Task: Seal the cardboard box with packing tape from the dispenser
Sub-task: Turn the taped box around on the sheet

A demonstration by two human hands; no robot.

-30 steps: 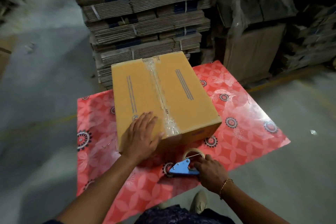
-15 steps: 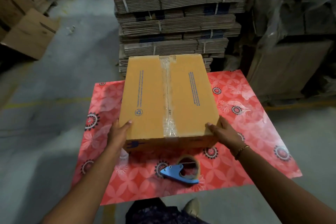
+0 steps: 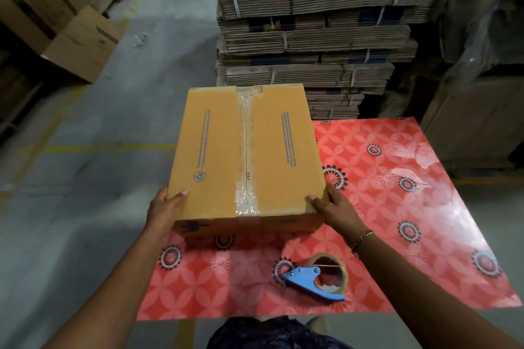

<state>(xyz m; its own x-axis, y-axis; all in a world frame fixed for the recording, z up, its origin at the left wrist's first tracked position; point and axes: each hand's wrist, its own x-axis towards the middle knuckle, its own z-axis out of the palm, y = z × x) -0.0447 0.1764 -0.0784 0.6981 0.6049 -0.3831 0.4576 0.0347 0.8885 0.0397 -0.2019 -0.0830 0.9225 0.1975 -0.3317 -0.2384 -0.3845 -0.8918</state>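
Note:
A tan cardboard box [image 3: 215,150] with blue print has a strip of clear tape running down its closed top seam. It is held off the red table [image 3: 397,207], over the table's left edge. My left hand [image 3: 163,207] grips its near left corner and my right hand [image 3: 336,208] grips its near right corner, thumbs on top. The blue tape dispenser [image 3: 314,282] with its tape roll lies on the table in front of me, untouched.
A tall stack of bundled flat cardboard [image 3: 312,31] stands right behind the table. Open brown boxes [image 3: 76,42] sit on the concrete floor at the far left. Wrapped pallets [image 3: 476,79] fill the right side.
My right hand let go of the dispenser and took the box's right corner; my left hand shifted to the left corner. The box has since been lifted and carried left.

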